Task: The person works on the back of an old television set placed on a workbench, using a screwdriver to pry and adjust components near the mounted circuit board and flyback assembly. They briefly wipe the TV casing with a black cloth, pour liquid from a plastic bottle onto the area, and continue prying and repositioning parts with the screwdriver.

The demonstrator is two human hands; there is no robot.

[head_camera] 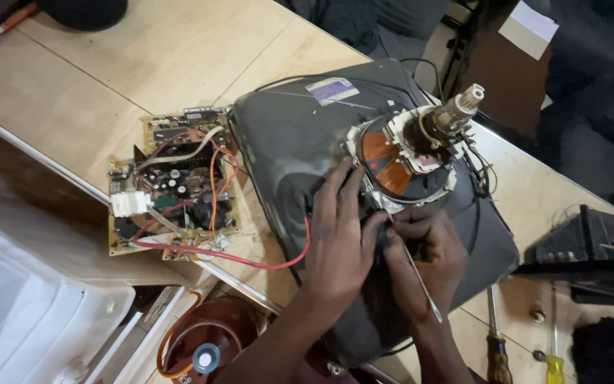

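Observation:
A dark picture tube [286, 142] lies face down on the wooden table, its copper yoke [392, 163] and neck [460, 107] pointing up. My left hand [339, 235] rests flat on the tube's back, fingers reaching toward the yoke's rim. My right hand [424, 259] is closed around a thin metal tool [413, 267] just beside the yoke's lower edge. A red wire [236, 257] runs from the tube to a circuit board [168, 185] lying at the left.
Two screwdrivers, one brown-handled [497, 352] and one yellow-handled [554, 366], lie at the lower right. A black device [591, 249] sits at the right. A white appliance [30, 313] and a brown round part [207, 341] are below the table edge.

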